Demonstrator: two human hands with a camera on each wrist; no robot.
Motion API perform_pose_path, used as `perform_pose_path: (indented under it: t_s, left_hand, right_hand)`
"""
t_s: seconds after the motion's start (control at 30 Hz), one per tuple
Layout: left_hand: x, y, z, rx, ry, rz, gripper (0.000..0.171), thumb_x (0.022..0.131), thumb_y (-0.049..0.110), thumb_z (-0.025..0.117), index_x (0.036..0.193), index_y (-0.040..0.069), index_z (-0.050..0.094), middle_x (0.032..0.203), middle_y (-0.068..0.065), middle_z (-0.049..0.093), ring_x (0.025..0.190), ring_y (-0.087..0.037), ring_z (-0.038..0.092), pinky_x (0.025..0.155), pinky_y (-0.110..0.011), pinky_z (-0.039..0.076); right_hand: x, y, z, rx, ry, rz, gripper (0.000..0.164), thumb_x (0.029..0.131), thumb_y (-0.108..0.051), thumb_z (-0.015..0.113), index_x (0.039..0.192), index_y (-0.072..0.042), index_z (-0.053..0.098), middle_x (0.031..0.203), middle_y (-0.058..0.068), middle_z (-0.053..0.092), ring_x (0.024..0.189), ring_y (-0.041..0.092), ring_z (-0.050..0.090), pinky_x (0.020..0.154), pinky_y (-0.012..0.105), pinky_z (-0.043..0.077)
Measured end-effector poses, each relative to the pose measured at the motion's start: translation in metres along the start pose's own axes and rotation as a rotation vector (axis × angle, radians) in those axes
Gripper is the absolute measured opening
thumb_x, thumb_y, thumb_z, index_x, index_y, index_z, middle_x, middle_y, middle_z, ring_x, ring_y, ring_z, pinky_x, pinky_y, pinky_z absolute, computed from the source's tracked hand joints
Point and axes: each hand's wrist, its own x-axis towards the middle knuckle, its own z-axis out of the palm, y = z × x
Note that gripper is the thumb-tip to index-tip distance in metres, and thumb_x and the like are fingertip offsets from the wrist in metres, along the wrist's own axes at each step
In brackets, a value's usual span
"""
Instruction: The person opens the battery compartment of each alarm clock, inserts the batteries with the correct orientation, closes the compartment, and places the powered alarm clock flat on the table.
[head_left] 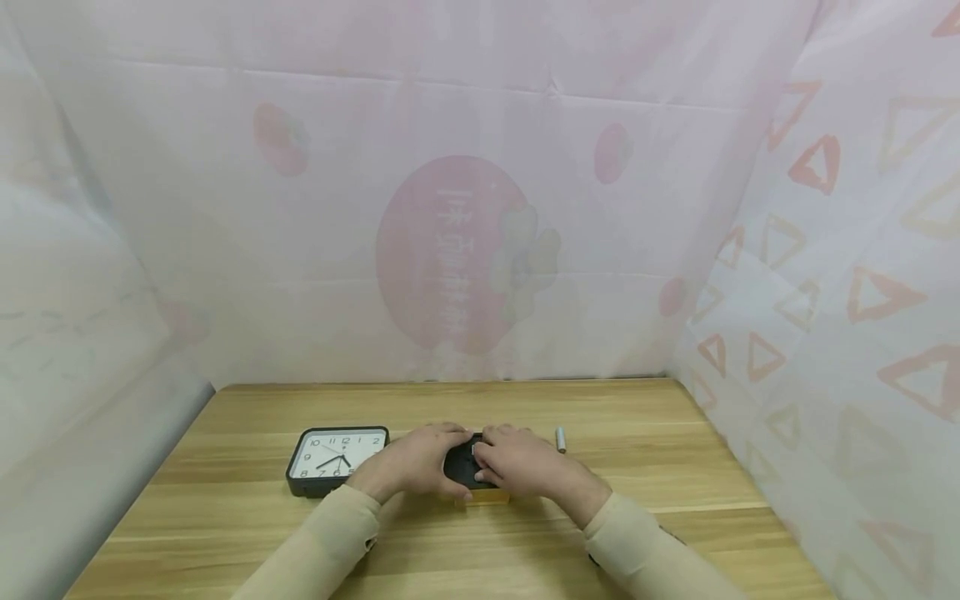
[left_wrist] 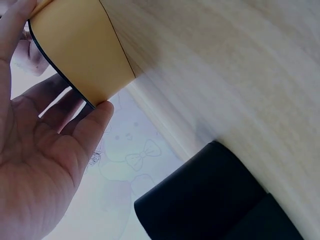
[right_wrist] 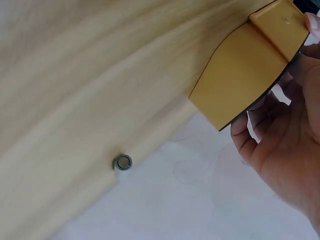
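Note:
A small yellow case (left_wrist: 82, 50) with a black back (head_left: 459, 468) sits on the wooden table, back facing up. My left hand (head_left: 422, 460) holds its left side, thumb at the near edge and fingers toward the far edge. On the right, my right hand (head_left: 525, 461) bends over the case, its fingers along the rim and its thumb on the black back. A small pale patch shows beside its fingertips. Both wrist views show the yellow side (right_wrist: 245, 67) between the hands and the table. Part of the black back is hidden under the right fingers.
A black-framed rectangular clock (head_left: 337, 457) with a white dial lies face up near my left forearm. A small silver battery (head_left: 561, 439) stands past my right hand. Printed cloth walls (head_left: 315, 250) rise behind the table (head_left: 262, 533) and at both sides.

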Motion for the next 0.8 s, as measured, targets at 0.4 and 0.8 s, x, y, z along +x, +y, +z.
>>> perform_pose_path:
  t_s: [0.4,0.8]
  left_hand:
    - [-0.001,-0.001,0.000,0.002,-0.005,-0.004,0.099,0.090,0.054,0.102,0.168,0.007,0.064,0.174,-0.015,0.063,0.160,-0.040,0.064,0.131,-0.057,0.057]
    - [0.002,-0.002,0.000,0.013,-0.009,-0.009,0.101,0.090,0.058,0.101,0.170,0.010,0.062,0.175,-0.013,0.063,0.161,-0.038,0.063,0.133,-0.057,0.055]
  right_hand:
    - [-0.003,-0.012,0.003,-0.258,0.102,-0.069,0.038,0.123,-0.048,0.057,0.142,-0.019,0.074,0.145,0.002,0.077,0.132,0.017,0.078,0.103,0.035,0.072]
    - [-0.004,-0.011,0.004,-0.341,0.144,-0.121,0.034,0.124,-0.047,0.057,0.138,-0.022,0.074,0.138,-0.003,0.078,0.123,0.011,0.080,0.096,0.030,0.072]
